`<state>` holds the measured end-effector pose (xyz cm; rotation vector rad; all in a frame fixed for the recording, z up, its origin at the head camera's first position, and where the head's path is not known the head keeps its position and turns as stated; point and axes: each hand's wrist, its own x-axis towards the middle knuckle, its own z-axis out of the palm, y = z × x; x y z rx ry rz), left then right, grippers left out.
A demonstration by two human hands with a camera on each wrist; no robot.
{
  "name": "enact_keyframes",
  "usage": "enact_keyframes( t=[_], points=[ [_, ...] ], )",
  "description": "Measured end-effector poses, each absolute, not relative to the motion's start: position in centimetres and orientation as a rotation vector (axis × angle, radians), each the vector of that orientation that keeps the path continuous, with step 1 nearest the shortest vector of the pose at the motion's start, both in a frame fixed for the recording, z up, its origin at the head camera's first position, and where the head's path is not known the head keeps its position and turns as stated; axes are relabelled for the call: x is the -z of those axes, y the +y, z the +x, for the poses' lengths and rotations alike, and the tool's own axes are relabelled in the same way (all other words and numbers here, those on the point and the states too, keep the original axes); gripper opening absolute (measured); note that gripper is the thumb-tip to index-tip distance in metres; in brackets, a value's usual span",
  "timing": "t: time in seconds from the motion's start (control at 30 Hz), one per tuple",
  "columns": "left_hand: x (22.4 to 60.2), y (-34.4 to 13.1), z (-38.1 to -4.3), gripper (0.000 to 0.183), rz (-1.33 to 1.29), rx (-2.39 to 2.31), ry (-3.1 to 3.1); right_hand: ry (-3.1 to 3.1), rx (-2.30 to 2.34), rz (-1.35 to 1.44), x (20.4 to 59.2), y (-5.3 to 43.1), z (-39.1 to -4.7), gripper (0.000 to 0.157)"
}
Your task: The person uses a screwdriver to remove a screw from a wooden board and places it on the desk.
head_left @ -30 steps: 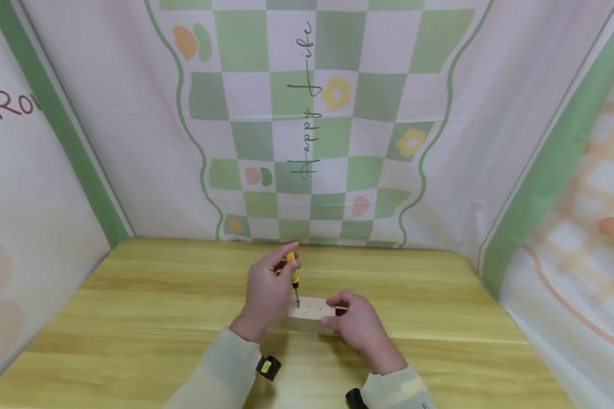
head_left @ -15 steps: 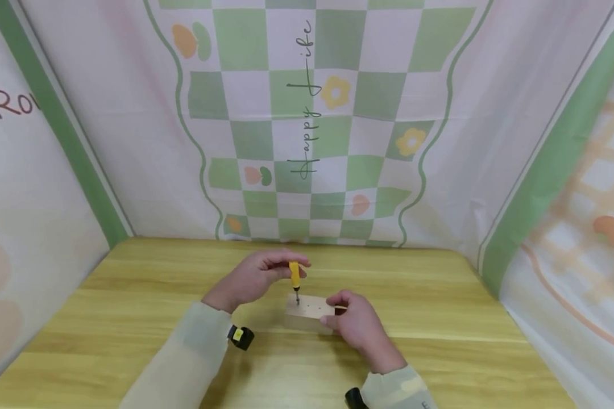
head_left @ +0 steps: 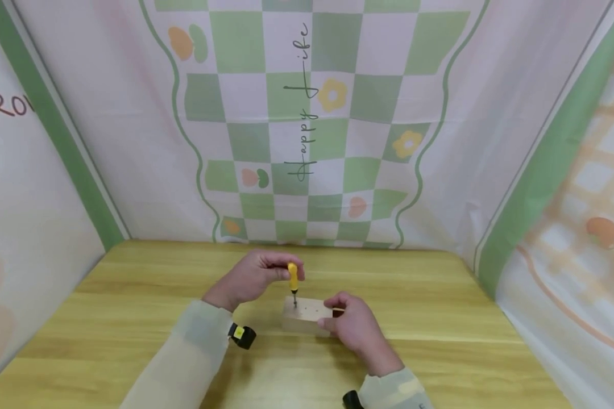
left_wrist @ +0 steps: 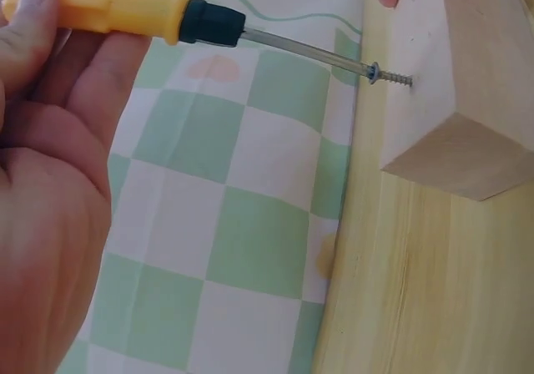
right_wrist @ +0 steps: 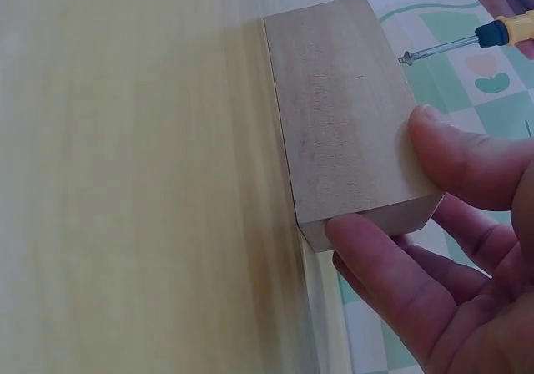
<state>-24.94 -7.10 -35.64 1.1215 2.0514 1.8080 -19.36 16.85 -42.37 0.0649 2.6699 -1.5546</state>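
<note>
Backdrop point(head_left: 289, 142) lettering reads "Happy Life"; left panel point(head_left: 36, 182) lettering begins "Ro", remainder cut off. Left hand point(head_left: 251, 278) pinches screwdriver point(head_left: 293, 278), tip at screw point(left_wrist: 394, 78) standing in wooden block point(head_left: 307, 321). Right hand point(head_left: 358, 324) grips the block on the table point(head_left: 419, 295)

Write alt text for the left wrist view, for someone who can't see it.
The left hand grips a yellow screwdriver, tip at the head of a screw only partly sunk into a wooden block. Behind are a wooden table and green-and-white checked cloth.
</note>
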Motion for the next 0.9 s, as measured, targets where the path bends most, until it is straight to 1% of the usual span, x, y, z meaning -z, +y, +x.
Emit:
enact_keyframes(
  t=[0.27,0.43,0.67,0.9],
  points=[
    [36.1,-6.1,-24.6,0.022,1.055,-1.936,2.114,2.684,1.540,0.071,42.4,16.8,-19.4,0.036],
    [36.3,-5.4,-23.8,0.022,0.968,-2.006,2.229,2.691,1.531,0.058,42.3,16.8,-19.5,0.036],
    [36.5,-3.3,-22.2,0.023,0.755,-2.193,2.465,2.690,1.524,0.057,42.4,16.8,-19.5,0.035],
    [37.0,-1.6,-20.6,0.025,0.444,-2.326,2.916,2.674,1.543,0.042,42.4,16.7,-19.5,0.034]
  ],
)
